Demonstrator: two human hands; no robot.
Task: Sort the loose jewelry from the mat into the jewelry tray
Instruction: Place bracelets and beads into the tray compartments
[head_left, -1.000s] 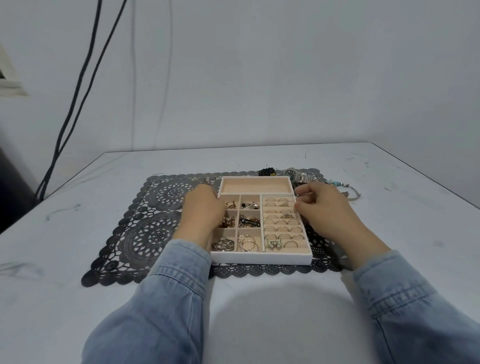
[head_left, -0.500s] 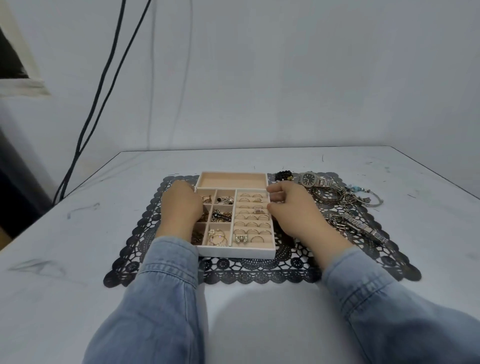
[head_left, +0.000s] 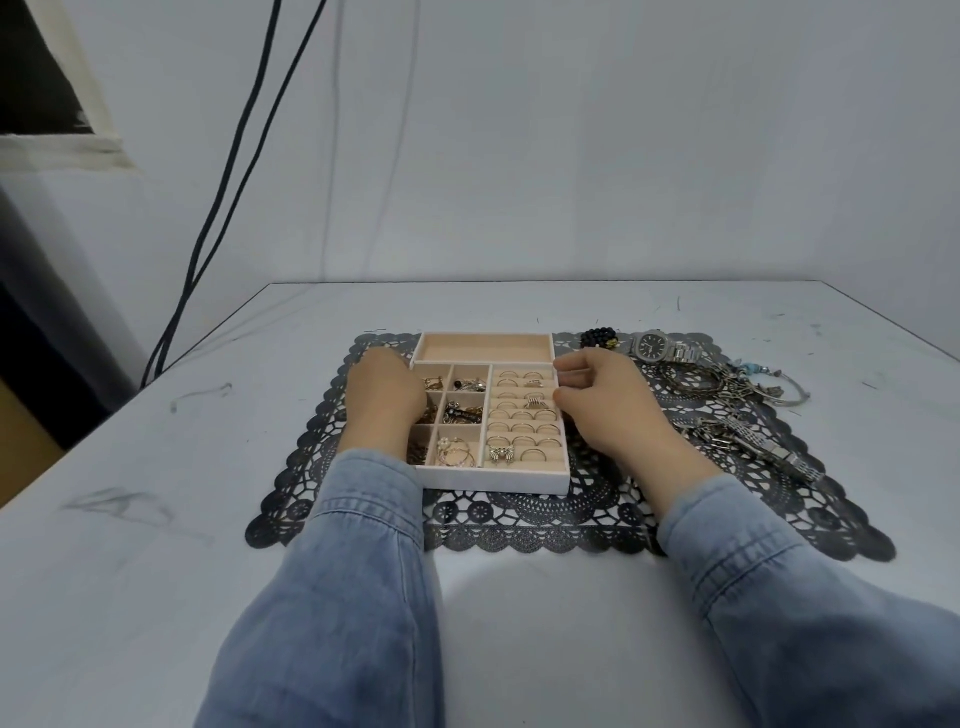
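A white jewelry tray (head_left: 493, 486) with beige compartments sits on the left half of a black lace mat (head_left: 519, 525). Its right section holds rows of rings (head_left: 524, 415); small left cells hold earrings and charms, and the long far compartment is bare. My left hand (head_left: 384, 402) grips the tray's left side and covers some cells. My right hand (head_left: 608, 410) holds the right rim with curled fingers. Loose on the mat to the right lie a black bead bracelet (head_left: 598, 338), a silver watch (head_left: 657, 347), a tangle of bangles and chains (head_left: 727, 384) and a metal strap (head_left: 753, 447).
The mat lies on a white table (head_left: 156, 467) that ends at a wall behind. Two black cables (head_left: 223, 208) hang down the wall at the left, past the table's left corner. My denim sleeves fill the foreground.
Both hands have slid the tray leftward over the mat, which uncovers the watch, bangles and strap on the mat's right part. The view has shifted as well.
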